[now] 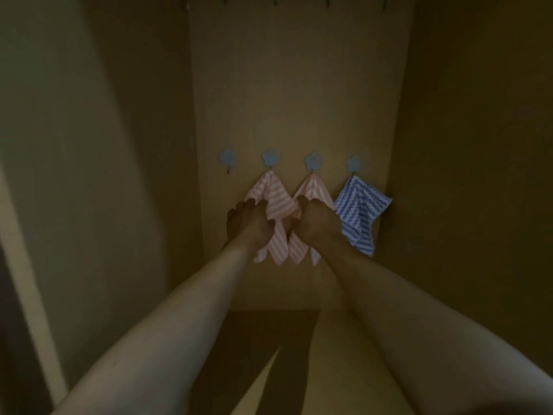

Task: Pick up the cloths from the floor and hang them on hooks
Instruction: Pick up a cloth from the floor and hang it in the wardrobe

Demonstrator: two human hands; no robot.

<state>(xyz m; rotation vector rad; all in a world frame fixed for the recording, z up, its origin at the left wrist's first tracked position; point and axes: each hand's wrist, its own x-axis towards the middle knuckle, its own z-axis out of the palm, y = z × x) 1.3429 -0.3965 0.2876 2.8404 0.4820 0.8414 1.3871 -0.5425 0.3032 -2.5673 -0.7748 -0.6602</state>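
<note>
Two hands' curled fingers [254,206] on hung pink striped cloths [276,199]

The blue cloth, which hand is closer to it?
Right. The right hand sits just beside the blue cloth, on the neighbouring pink one; the left hand is farther left.

A dim yellowish wall panel [299,94] fills the centre. At nine o'clock stands a paler side wall [59,139], at three o'clock a darker one [478,145]. Toward six o'clock lies the floor [344,354], crossed by dark shadows.
</note>
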